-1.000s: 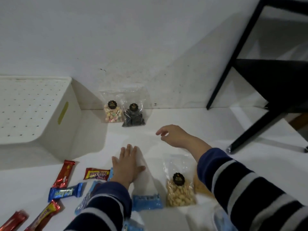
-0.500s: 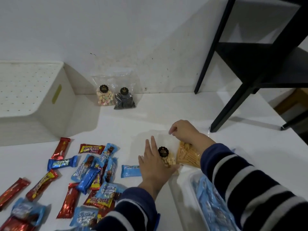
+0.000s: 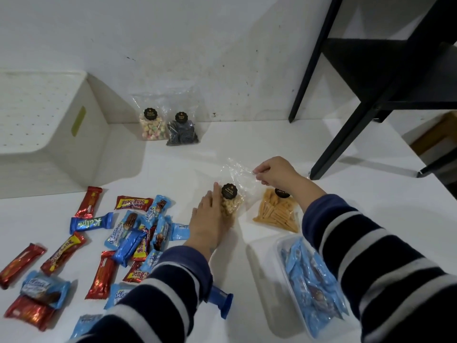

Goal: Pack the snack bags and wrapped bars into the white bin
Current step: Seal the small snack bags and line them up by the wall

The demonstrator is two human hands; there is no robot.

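Room: white worktop (image 3: 333, 154) against a marked white wall, with a black frame far to the right of the hands.
White bin: the white bin (image 3: 49, 125) stands far to the left of both hands, beyond the bars, with its perforated side up; I cannot tell where its opening faces.
Wrapped bars: the wrapped bars (image 3: 128, 238) lie scattered in red and blue to the left of the left hand, some on top of each other, none in the bin.
Far bags: the two snack bags at the wall (image 3: 168, 129) stand beyond both hands, well apart from them.
Left hand: the left hand (image 3: 210, 219) lies flat with straight fingers, pressing the peanut bag (image 3: 230, 206) at its left edge.
Right hand: the right hand (image 3: 274, 173) pinches the clear top of this same bag with curled fingers.
Stick snack bag: the stick snack bag (image 3: 277, 214) lies under the right wrist, just beside the peanut bag.
Clear tray: the clear tray (image 3: 311, 288) with blue packets is under the right forearm.
Advice: I think the bag is better lifted by the filled part, because the thin top may slip or tear; then carry it left over the bars.
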